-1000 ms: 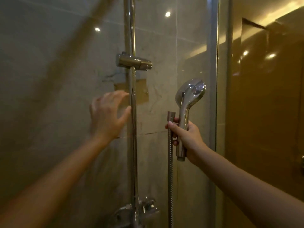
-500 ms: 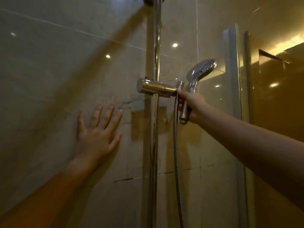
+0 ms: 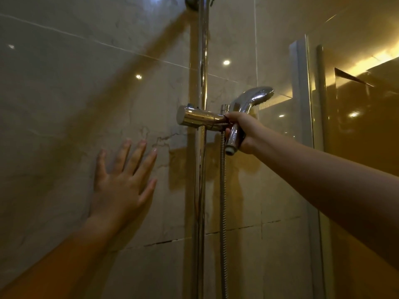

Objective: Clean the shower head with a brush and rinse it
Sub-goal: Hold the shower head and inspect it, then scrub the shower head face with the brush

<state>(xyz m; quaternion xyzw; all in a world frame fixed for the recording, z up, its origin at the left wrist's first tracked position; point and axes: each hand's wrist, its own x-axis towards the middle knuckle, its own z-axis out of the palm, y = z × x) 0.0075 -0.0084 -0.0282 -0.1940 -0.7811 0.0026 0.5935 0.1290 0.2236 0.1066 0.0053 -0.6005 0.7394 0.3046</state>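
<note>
On the tiled shower wall [image 3: 64, 104], your left hand [image 3: 121, 186] lies flat and open, with the fingers spread and pointing up. It holds nothing. It sits to the left of the shiny rail [image 3: 201, 61] that runs up and down the wall.

Your right hand [image 3: 243, 131] reaches in from the right side. It is closed around the handle of the shower head [image 3: 253, 97]. The shower head is silver and wet-looking. Its round top end tips up and to the right, above your hand. The bottom end of the handle sticks out below your hand, and it points down and a little to the left.

The holder [image 3: 198, 118] is a short silver bar fixed across the rail. Its right end is just beside your right hand and the handle. You cannot tell if the handle sits in the holder or only touches it.

A thin metal hose [image 3: 223, 201] hangs straight down, just right of the rail and under the holder. Its top end is next to your thumb.

To the right stands a glass panel [image 3: 356, 147] with a pale frame. Small bright lights shine back from the tiles and the glass.
</note>
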